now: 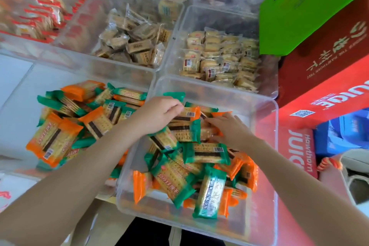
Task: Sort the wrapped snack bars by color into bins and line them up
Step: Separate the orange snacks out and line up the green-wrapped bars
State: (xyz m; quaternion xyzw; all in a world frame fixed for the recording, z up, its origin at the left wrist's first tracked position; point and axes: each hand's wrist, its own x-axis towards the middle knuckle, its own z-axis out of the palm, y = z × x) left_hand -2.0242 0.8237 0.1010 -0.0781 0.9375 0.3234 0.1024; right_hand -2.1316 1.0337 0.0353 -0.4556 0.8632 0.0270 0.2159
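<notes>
Both hands work inside the near right bin (275, 126), where green and orange snack bars (205, 154) lie jumbled, as they do in the near left bin (24, 86). The left hand (159, 115) curls its fingers over an orange bar (187, 114); the right hand (229, 130) lies flat, fingers spread. Risk: overlapping slick wrappers drag 2 colors together, so a green bar rides along unnoticed

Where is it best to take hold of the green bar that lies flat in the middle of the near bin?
Probably pinch the green bar across its narrow width near the middle, coming from above. It lies flat on top of the pile in the near bin, long sides free, right hand closest.
</notes>
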